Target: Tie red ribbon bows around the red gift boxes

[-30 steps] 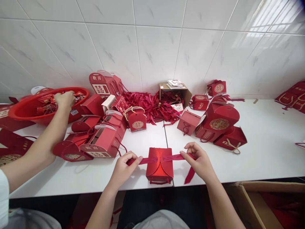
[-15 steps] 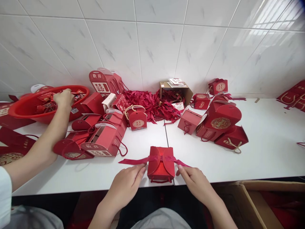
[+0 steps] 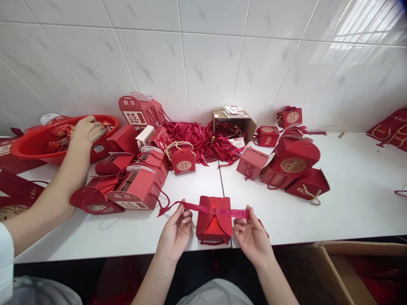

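The left hand [image 3: 177,232] and right hand [image 3: 252,235] pinch the ribbon [image 3: 235,213] at the red box's [image 3: 214,222] nine and three o'clock sides.

Cannot read tiny print on the white cards [image 3: 235,109]; cannot see the stretch of ribbon [image 3: 235,213] behind the right hand [image 3: 252,239]; can see only part of the red bags [image 3: 390,127] and cardboard box [image 3: 332,271], cut off by the right edge

2 forearms [image 3: 155,275] extended, left hand [image 3: 176,231] and right hand [image 3: 252,237] palm-up, fingers [image 3: 187,221] curled
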Available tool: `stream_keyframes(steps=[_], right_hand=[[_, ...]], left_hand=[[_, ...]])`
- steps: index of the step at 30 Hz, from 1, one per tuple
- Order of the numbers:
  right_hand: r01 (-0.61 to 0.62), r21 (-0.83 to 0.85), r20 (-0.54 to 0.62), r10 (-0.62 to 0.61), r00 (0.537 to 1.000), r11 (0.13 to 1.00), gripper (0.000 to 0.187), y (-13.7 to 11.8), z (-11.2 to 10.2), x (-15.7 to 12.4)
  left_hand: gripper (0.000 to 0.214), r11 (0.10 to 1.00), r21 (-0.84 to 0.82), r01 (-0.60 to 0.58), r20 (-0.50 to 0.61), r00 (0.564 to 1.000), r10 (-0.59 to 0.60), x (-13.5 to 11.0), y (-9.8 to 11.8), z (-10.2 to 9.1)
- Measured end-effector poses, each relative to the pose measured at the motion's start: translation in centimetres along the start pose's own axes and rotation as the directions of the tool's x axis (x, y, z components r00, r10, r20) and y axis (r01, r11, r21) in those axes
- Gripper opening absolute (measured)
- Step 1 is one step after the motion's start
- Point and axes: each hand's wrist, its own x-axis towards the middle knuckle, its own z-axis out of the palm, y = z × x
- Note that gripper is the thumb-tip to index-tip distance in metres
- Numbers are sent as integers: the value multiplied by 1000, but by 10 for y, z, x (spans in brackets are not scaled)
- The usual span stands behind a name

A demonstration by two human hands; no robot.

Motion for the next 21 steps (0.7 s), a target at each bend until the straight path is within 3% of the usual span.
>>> stream_keyframes(steps=[2, 6, 9, 12, 15, 17, 18, 19, 21], right_hand=[[72, -9, -46, -73, 996, 997, 26, -1, 2, -2], [263, -187, -55, -278, 959, 946, 37, -4, 9, -8], [398, -355, 16, -420, 907, 846, 37, -11, 17, -14], [577, -529, 186, -578, 795, 622, 28, -21, 27, -19], [708, -665, 401, -685, 608, 239, 23, -31, 43, -26], [735, -678, 537, -701, 469, -28, 21, -36, 56, -30], [742, -659, 591, -693, 413, -120, 19, -38, 64, -31], [755, -634, 630, -678, 378, -169, 17, -38, 72, -33], [801, -581, 672, -639, 373, -143, 16, -37, 87, -35]], left_hand=[[33, 999, -25, -46, -44, 998, 45, -2, 2, 0], [25, 983, -4, -186, -50, 981, 185, -9, 9, 0], [11, 929, 116, -352, 51, 936, 349, -13, 16, 4], [19, 811, 240, -534, 251, 841, 479, -17, 26, 13], [21, 636, 358, -684, 451, 723, 524, -22, 36, 26], [17, 518, 383, -765, 558, 638, 530, -24, 42, 35], [14, 467, 387, -795, 597, 602, 531, -25, 44, 39], [12, 428, 395, -813, 623, 580, 525, -25, 45, 44], [11, 395, 410, -822, 647, 567, 510, -26, 46, 54]])
